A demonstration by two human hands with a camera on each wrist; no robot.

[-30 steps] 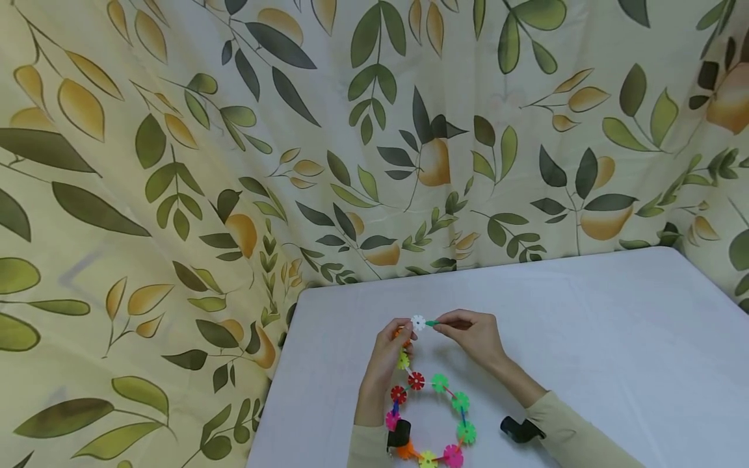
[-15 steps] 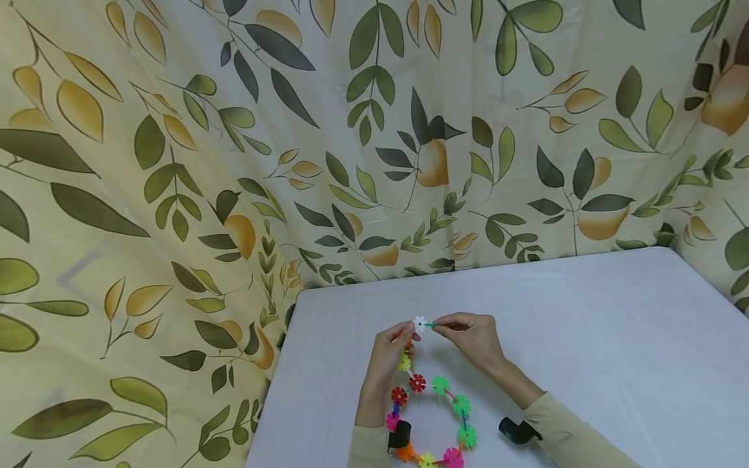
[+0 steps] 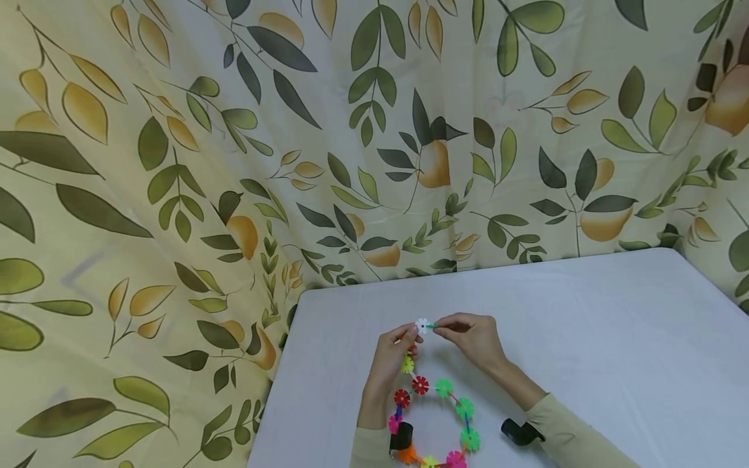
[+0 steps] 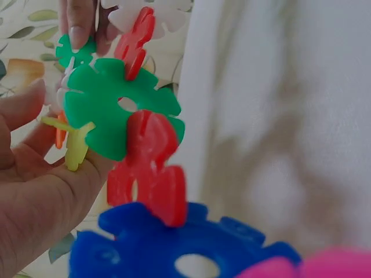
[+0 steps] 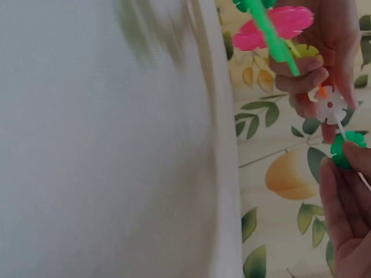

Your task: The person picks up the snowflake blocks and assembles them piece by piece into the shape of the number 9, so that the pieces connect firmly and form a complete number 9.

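A chain of slotted plastic snowflake discs [image 3: 465, 408] in several colours hangs in a loop below my left hand [image 3: 387, 361]. That hand grips the chain near its upper end, thumb by a white disc [image 3: 423, 326]. My right hand [image 3: 476, 337] pinches a green disc [image 5: 342, 152] between thumb and fingers. In the right wrist view, a thin white piece [image 5: 341, 128] spans the green and white discs. In the left wrist view, a yellow disc [image 4: 76, 145] lies against the left palm, and larger green [image 4: 104, 110], red [image 4: 153, 168] and blue [image 4: 145, 246] discs are linked nearer the camera.
A white-covered table [image 3: 585, 325] lies beneath the hands, its far edge meeting a leaf-patterned curtain [image 3: 503, 195]. Black wrist-camera mounts [image 3: 521, 431] sit at both cuffs.
Both hands stay close together at the white and green discs. The left hand and white disc have shifted slightly right and down, and the hanging loop has moved slightly with them.
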